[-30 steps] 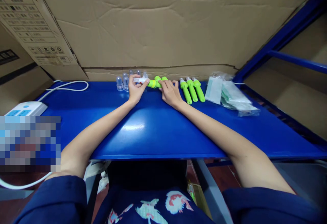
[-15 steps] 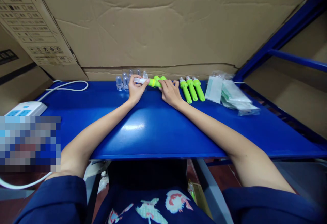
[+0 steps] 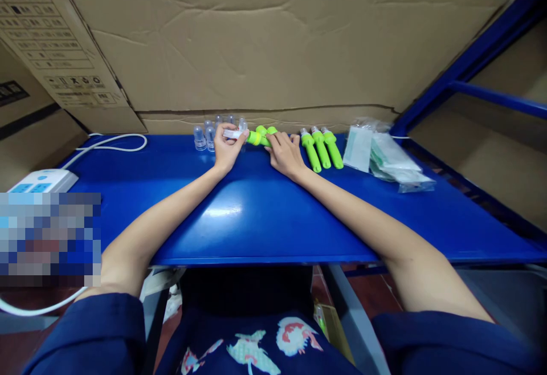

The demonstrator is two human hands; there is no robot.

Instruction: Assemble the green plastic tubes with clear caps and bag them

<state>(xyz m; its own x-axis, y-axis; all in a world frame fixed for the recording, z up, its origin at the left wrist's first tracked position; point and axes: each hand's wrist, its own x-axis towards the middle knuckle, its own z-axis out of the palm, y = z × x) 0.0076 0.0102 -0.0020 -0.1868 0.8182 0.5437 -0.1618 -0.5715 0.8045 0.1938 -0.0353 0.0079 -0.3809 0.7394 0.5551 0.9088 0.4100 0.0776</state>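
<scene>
Between my hands lies a green handle-shaped piece point(image 3: 255, 138), roughly level, just over the blue table. My right hand point(image 3: 285, 154) is closed around its right end. My left hand point(image 3: 228, 150) is closed on a clear plastic cap point(image 3: 231, 134) that meets the green piece's left end; I cannot tell whether the two are joined. Behind them are more green pieces point(image 3: 272, 130), partly covered by my right hand. Several clear domed caps point(image 3: 199, 138) stand upright to the left of and behind my left hand. Right of my right hand lie three green handles with clear tips point(image 3: 320, 150).
Flat plastic packets with white and green contents point(image 3: 395, 158) lie at the right on the blue table point(image 3: 256, 215). A white power strip point(image 3: 47, 181) with its cable sits at the left. Cardboard point(image 3: 273, 50) walls the back, and a blue metal frame point(image 3: 491, 98) stands at the right.
Both hands keep their hold in nearly the same place. The clear cap and the left end of the green piece have shifted very slightly.
</scene>
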